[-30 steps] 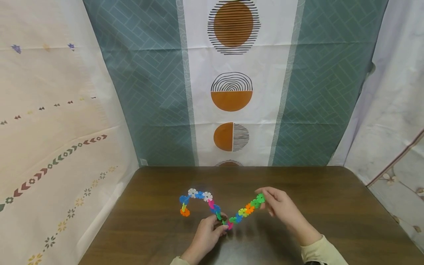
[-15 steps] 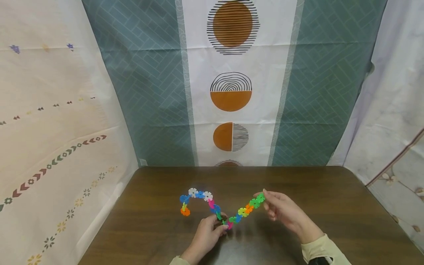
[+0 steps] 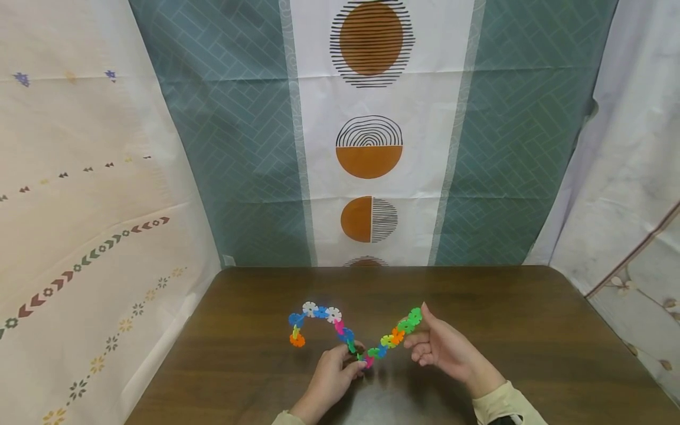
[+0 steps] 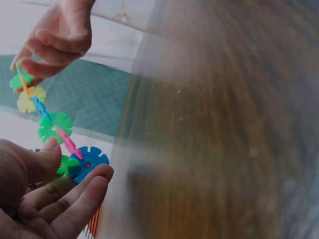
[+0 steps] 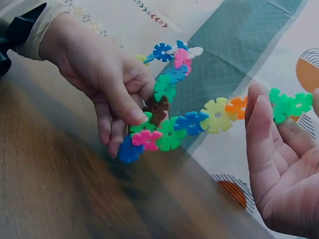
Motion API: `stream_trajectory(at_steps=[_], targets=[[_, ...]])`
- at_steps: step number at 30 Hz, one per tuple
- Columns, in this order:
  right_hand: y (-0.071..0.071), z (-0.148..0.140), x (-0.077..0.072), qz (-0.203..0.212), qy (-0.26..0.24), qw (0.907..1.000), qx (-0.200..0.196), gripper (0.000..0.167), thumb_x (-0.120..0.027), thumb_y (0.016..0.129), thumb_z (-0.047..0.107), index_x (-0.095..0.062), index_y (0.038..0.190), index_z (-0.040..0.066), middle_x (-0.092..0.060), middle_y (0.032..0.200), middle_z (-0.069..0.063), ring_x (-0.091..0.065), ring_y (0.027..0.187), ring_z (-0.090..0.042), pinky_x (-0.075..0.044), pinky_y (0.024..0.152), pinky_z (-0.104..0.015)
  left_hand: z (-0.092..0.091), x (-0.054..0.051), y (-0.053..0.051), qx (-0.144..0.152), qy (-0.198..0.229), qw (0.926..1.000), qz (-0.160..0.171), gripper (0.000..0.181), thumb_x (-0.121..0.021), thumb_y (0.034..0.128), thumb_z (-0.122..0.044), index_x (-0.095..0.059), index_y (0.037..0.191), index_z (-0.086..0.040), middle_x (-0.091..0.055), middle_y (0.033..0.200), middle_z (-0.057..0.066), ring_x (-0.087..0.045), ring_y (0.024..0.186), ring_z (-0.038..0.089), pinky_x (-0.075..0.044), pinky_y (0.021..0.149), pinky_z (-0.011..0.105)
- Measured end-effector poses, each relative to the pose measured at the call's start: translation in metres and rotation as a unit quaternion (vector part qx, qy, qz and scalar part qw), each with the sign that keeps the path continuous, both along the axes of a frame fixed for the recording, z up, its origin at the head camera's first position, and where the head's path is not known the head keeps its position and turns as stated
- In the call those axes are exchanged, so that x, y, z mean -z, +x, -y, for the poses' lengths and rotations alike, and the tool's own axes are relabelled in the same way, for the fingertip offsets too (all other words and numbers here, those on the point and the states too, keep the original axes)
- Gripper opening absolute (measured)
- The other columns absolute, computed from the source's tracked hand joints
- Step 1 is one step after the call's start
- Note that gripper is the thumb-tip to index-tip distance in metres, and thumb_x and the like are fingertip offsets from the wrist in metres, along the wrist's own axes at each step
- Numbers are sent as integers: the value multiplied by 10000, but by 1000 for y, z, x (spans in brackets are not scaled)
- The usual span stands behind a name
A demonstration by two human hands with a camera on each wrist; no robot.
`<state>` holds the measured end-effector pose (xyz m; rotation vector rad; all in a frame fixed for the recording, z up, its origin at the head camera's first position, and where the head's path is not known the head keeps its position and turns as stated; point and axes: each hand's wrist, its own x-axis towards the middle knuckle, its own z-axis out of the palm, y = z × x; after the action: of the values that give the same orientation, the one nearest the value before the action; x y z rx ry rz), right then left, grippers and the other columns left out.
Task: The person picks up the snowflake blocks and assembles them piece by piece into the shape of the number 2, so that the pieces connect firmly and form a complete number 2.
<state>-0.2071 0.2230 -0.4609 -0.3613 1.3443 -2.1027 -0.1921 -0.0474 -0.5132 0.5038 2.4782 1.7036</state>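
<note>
A chain of interlocking plastic snowflake discs (image 3: 333, 314) in many colours is held above the table, bent into a wave shape. My left hand (image 3: 332, 376) pinches it at the low bend; in the left wrist view, the fingers lie round a blue disc (image 4: 89, 163) and a green one. At the chain's right end are green discs (image 3: 411, 320). There my right hand (image 3: 446, 352) has its thumb along the end disc and its index finger behind the chain. An orange disc (image 3: 297, 340) hangs at the free left end. A brown disc (image 5: 157, 109) shows beside my left thumb.
The dark wooden table (image 3: 239, 366) lies beneath both hands. Behind it hangs a green and white patterned cloth (image 3: 255, 147). Pale cloths stand along the left (image 3: 95, 195) and right (image 3: 632, 177) sides.
My right hand has shifted its fingers at the green end, with the index finger now behind the chain. That end has moved slightly left. The left hand keeps its place.
</note>
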Motion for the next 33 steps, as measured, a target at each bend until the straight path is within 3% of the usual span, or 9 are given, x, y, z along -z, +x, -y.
stream_trajectory(at_steps=[7, 22, 29, 33], targets=[[1, 4, 3, -244, -397, 9985, 298, 505, -239, 1081, 380, -638, 1052, 72, -730, 912, -60, -699, 804, -147, -564, 753, -250, 1, 1, -1, -15, -1, 10000, -41, 173, -686, 897, -47, -669, 1069, -40, -716, 898, 12, -659, 688, 136, -538, 613, 224], [6, 6, 4, -253, -274, 9940, 1025, 418, -315, 1081, 306, -648, 1033, 58, -721, 939, -83, -699, 841, -172, -555, 831, -287, 1, 3, -1, -131, 84, 9997, -171, 163, -680, 895, -21, -667, 1057, -36, -716, 933, 64, -665, 694, 134, -544, 613, 227], [6, 7, 8, -705, -197, 9913, 1098, 458, -283, 1084, 299, -661, 1019, 49, -719, 906, -42, -681, 784, -132, -562, 772, -246, 1, 3, -2, -111, 65, 9998, -136, 168, -681, 898, -35, -662, 1065, -39, -712, 913, 24, -659, 691, 130, -537, 609, 229], [7, 11, 10, -897, -106, 9863, 1383, 491, -272, 1077, 330, -672, 964, 70, -717, 859, -13, -666, 735, -100, -558, 706, -212, 0, 2, -1, -90, 114, 9999, -17, 167, -681, 900, -37, -664, 1065, -50, -711, 925, 26, -661, 708, 138, -542, 620, 230]])
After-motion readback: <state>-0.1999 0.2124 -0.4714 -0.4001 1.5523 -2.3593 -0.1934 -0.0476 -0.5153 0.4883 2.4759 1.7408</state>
